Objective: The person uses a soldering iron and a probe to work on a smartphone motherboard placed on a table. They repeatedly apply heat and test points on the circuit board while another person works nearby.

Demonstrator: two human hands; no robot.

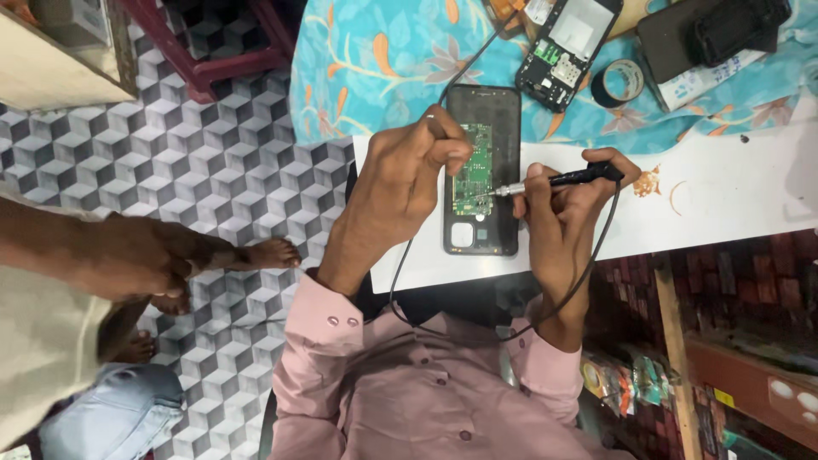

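- Broadly, the white worktop (724, 192) runs across the right middle of the frame, with a turquoise flowered cloth (375, 60) over the upper centre; the cube-patterned floor (213, 170) fills the left, where another person's arm and bare feet show.
- Your open phone body (482, 170) lies flat near the worktop's left end, back side up, so the green circuit board (473, 169) inside it faces you.
- Your left hand (400, 179) sits over the phone's left edge, fingers curled nearly closed with the thumb and forefinger pinched on a thin wire (464, 68) that trails toward the top of the frame; the grip seems meant to feed the wire end onto the board.
- Your right hand (567, 200) wraps a slim black soldering iron (562, 179) like a pen, fingers closed tight on it, cord looping down toward your shirt; the metal tip points left and appears to touch the board.
- Farther up lie a second opened phone (567, 47) and a small roll of tape (620, 82), both well apart from your hands.
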